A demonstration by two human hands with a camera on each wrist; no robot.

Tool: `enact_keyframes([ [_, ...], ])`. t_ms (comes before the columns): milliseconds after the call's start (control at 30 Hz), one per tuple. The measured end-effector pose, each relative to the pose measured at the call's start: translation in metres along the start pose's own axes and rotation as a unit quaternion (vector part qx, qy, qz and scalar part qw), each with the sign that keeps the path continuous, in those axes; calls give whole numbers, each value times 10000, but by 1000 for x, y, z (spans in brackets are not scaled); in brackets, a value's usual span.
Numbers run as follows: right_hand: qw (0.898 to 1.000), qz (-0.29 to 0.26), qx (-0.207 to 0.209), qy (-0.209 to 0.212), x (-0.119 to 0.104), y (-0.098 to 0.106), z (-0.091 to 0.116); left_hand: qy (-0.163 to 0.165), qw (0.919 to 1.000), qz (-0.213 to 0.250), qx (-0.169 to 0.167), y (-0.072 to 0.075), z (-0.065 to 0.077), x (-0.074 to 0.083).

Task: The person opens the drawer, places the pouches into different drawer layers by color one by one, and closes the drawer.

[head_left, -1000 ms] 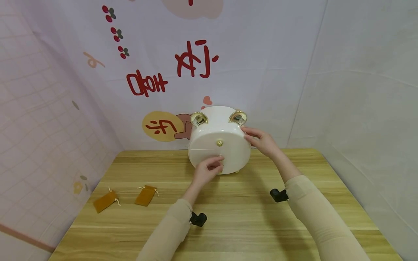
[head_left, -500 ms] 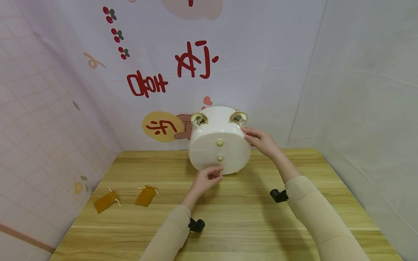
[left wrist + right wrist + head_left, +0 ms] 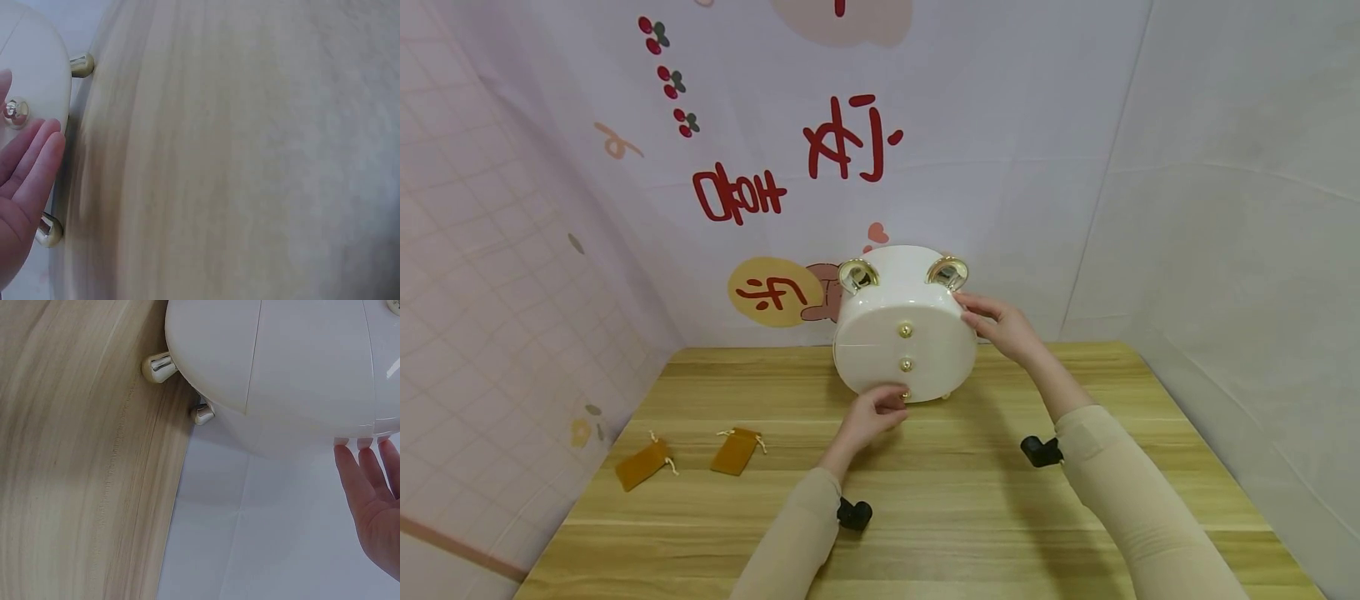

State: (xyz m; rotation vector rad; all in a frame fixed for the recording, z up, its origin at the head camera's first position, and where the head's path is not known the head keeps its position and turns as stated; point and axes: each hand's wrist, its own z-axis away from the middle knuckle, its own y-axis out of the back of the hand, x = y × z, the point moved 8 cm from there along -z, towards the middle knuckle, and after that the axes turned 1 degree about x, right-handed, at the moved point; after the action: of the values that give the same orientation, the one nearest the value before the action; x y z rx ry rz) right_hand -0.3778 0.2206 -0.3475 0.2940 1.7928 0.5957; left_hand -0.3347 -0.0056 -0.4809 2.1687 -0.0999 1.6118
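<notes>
A white rounded case (image 3: pixel 880 333) with gold ring-shaped ears and a column of gold knobs stands at the back of the wooden table. Low on its front, my left hand (image 3: pixel 863 421) pinches the lowest gold knob (image 3: pixel 15 112), with fingertips on either side of it in the left wrist view; the outer fingers stay fairly straight. My right hand (image 3: pixel 1006 329) rests on the case's upper right side. In the right wrist view its fingertips (image 3: pixel 364 445) touch the case's rim with straight fingers. The thumb is out of sight there.
Two small orange-brown drawstring pouches (image 3: pixel 643 465) lie on the left part of the table (image 3: pixel 955 517). A printed cloth backdrop (image 3: pixel 1000 125) hangs close behind the case. Short gold feet (image 3: pixel 160 367) hold the case off the tabletop.
My left hand has moved down from the middle knob to the lowest one, which uncovers the middle knob. My right hand has stayed in place on the case.
</notes>
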Motion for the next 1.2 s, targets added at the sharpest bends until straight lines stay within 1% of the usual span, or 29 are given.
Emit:
enact_keyframes([
  [67, 10000, -24, -21, -45, -3, -1, 1, 25, 10000, 54, 9, -1, -2, -1],
  [167, 9999, -15, -62, -84, -17, -1, 6, 89, 9998, 105, 126, -1, -4, -4],
  [267, 9999, 51, -87, -103, -32, -1, 13, 190, 9991, 69, 374, 0, -7, -7],
  [333, 9999, 80, -91, -99, -39, 0, 16, 215, 9981, 17, 582, 0, -9, -10],
  [433, 9999, 47, -51, -80, -22, 0, 9, 251, 9952, -97, 945, 1, -11, -12],
  [567, 10000, 46, 36, -49, 4, 0, -1, 258, 9892, -247, 1424, 2, -11, -14],
  [700, 10000, 75, 59, -17, 5, 1, -1, 295, 9832, -375, 1759, 2, -10, -16],
  [800, 10000, 64, 48, -38, 4, 1, -1, 349, 9808, -424, 1869, 2, -10, -17],
  [933, 9999, 7, 18, -100, 1, 1, 1, 383, 9800, -467, 1897, 2, -9, -17],
  [1000, 9999, -25, -7, -117, -5, 0, 3, 384, 9802, -462, 1890, 2, -9, -16],
  [1200, 9999, 58, -58, -141, -36, 0, 16, 409, 9811, -394, 1850, 1, -7, -17],
])
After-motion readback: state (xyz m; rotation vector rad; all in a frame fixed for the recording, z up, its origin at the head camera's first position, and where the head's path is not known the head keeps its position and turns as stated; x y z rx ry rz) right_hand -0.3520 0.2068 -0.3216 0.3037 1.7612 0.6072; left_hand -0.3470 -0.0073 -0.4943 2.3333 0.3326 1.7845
